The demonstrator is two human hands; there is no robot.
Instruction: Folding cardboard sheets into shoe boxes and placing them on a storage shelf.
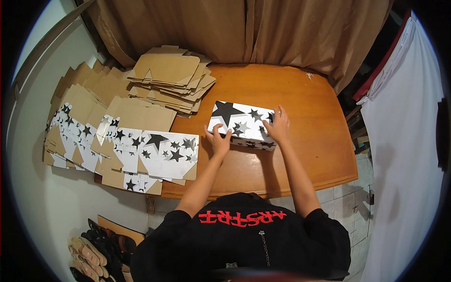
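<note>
A closed shoebox-shaped cardboard box (242, 124), white with black and grey stars, rests on the wooden table in front of me. My left hand (218, 142) holds its near left corner, with the fingers and thumb bent over the edge. At the right end, my right hand (280, 127) grips the box, its thumb on the top and its fingers along the far side. The undersides of the fingers are partly hidden. Left of the box lie flat, unfolded star-printed box blanks (169, 157), overlapping one another.
A pile of plain brown folded cardboard (164, 68) stands at the table's far left. The wooden table (310, 136) has a curved edge. Brown curtains (291, 33) hang behind it, and a white cloth (404, 131) hangs on the right. Several shoes (89, 254) lie on the floor at lower left.
</note>
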